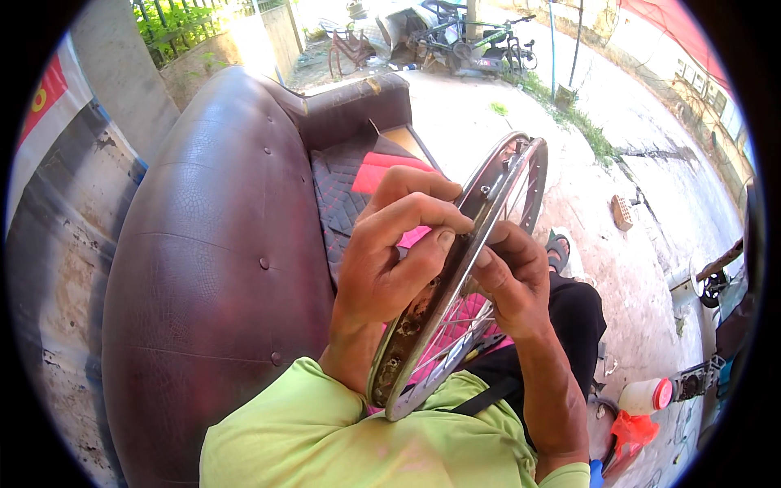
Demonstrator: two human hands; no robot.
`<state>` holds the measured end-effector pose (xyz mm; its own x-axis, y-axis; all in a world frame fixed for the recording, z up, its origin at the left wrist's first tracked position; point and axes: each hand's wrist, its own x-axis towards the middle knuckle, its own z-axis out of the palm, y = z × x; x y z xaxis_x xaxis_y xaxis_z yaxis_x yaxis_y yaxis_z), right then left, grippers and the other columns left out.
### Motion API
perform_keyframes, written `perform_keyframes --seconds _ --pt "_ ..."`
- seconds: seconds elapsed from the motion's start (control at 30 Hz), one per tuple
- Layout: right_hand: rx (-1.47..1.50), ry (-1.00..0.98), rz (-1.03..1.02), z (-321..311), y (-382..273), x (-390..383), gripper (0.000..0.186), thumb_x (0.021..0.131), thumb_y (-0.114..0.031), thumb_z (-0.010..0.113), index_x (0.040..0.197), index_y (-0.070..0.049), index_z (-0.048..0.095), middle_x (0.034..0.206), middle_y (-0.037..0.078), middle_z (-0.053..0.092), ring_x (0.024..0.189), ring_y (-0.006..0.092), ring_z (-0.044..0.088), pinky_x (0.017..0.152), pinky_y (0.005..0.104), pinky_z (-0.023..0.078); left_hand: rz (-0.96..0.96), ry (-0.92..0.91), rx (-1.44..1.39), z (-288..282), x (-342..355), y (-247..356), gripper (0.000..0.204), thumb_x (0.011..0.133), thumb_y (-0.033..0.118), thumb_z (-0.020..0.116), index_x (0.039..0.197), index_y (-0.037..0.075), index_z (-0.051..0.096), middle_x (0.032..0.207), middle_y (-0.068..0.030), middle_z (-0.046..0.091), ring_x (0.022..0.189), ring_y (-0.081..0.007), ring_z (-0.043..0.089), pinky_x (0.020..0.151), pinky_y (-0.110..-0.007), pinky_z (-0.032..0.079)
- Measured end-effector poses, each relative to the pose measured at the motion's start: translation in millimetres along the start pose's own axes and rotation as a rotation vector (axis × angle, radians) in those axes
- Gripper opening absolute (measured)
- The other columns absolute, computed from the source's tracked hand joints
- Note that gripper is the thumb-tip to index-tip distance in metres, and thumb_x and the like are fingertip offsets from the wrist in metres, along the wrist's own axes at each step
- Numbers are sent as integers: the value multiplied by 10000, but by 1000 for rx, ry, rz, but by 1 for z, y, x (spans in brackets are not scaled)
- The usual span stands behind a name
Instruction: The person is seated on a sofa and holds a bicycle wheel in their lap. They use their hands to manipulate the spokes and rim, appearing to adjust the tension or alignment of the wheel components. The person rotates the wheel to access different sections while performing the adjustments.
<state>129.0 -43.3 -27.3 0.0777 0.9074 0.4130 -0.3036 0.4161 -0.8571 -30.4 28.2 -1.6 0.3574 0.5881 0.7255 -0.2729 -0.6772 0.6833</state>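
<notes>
A bare bicycle wheel (424,302) without a tyre stands upright and tilted across my lap, its lower edge against my light green shirt. Rust and spoke holes mark the outer channel of the rim. My left hand (390,256) is bent at that channel, thumb and forefinger brought close together at a spoke hole; anything between them is too small to make out. On the spoke side, my right hand (521,281) has thumb and fingers closed at the rim's inner edge, where the spokes (446,346) meet it. Its fingertips are partly hidden by the rim.
A brown leather sofa (211,268) with a quilted pink and grey cover (338,203) is at my left. To the right are a brick (621,213), a white tub with red lid (643,396) and a red plastic bag (633,431). Bicycles (488,41) stand far off.
</notes>
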Motion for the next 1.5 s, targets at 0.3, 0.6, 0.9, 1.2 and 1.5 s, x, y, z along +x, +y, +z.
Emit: perform_keyframes --seconds 0.3,0.6,0.9,1.2,1.5 --pt "-568 42 -241 -36 35 -33 219 1018 -191 577 1076 -6 678 927 118 657 819 191 650 723 297 506 -441 -33 -491 2 6 -8 622 859 163 625 1413 -58 446 1104 -181 644 936 -205 667 846 -303 531" --pt "-984 221 -440 -60 31 -51 288 977 -207 637 1206 -32 658 1043 115 628 1007 234 592 858 341 491 -400 -127 -441 11 13 -9 657 854 220 617 1419 -61 436 1030 -167 662 920 -208 662 835 -308 515" --pt "-331 -61 278 -106 64 -43 524 1059 -437 478 1231 31 640 1093 97 678 958 146 606 882 293 478 -369 -139 -588 -5 20 -24 555 902 165 577 1389 -80 472 1050 -173 666 924 -147 635 799 -246 493" --pt "-397 29 303 -97 71 -29 587 1049 -518 455 743 -39 601 659 40 607 577 95 527 537 260 406 -298 -57 -607 -7 8 -36 589 878 195 576 1375 -104 473 1097 -201 657 968 -196 646 867 -286 504" --pt "-370 32 327 -90 70 -40 538 1042 -478 506 796 -17 633 713 23 607 673 96 561 609 267 449 -300 16 -597 -6 3 -34 631 818 211 599 1346 -119 493 1113 -219 665 953 -223 672 875 -298 524"
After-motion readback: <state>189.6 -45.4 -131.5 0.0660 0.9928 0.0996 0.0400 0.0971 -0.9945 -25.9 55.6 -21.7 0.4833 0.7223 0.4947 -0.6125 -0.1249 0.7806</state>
